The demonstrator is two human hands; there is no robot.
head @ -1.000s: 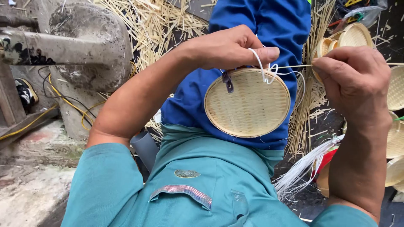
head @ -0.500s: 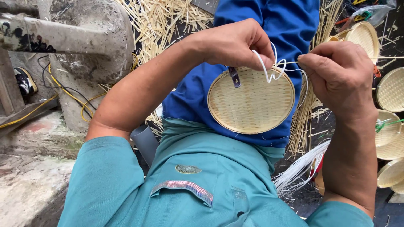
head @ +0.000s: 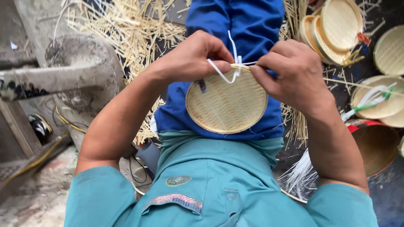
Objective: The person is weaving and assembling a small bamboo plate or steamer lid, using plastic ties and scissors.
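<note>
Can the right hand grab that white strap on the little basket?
Probably yes. The right hand already pinches at the round woven tray's top rim, right beside the white strap, with nothing between them.

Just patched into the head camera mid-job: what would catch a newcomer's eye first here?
At centre, a small round woven tray rests on the person's blue lap, both hands at its top rim: the left hand and right hand pinch a white strip there. More finished trays are stacked upper right, with loose straw scattered upper left.
</note>
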